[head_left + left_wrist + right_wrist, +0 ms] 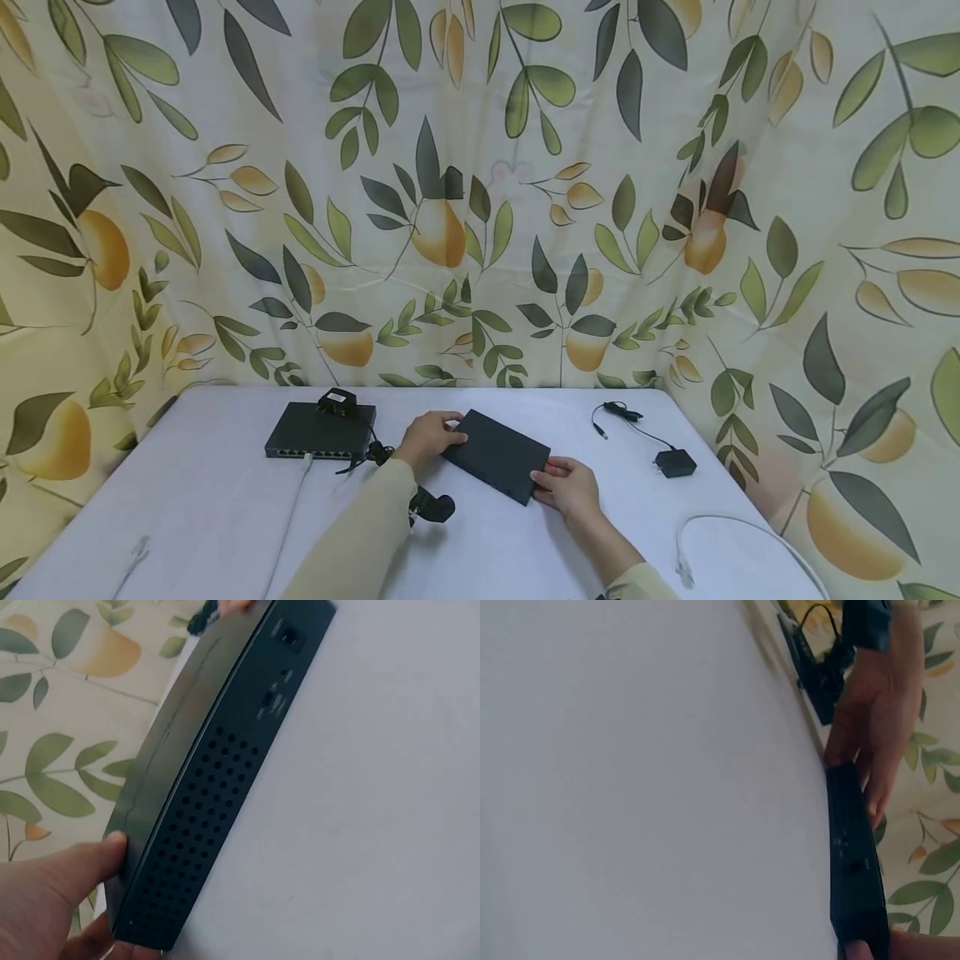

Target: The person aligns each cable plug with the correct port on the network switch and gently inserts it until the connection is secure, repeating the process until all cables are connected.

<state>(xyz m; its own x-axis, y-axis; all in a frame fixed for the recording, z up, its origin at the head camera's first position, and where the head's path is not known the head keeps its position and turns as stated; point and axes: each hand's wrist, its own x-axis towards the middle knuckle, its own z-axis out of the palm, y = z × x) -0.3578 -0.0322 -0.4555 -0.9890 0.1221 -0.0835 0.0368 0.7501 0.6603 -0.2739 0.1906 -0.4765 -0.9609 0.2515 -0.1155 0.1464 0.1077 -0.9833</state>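
A black network switch [498, 455] is held by both hands over the middle of the table, turned at an angle. My left hand [429, 437] grips its upper left corner, thumb on the top face and fingers underneath in the left wrist view. At the lower right end, my right hand [567, 490] pinches the edge. In the left wrist view the switch [199, 795] shows a side with rows of vent holes and a round socket. Both hands also appear on it in the right wrist view, where the left hand [874, 724] is at its far end.
At the left stands a second black switch [303, 429] with a power adapter [337, 402] on top and a white network cable [288, 521] plugged in. A power adapter with cord [675, 462] lies at right. Another white cable [780, 537] curves near the right edge; a cable end [137, 557] lies front left.
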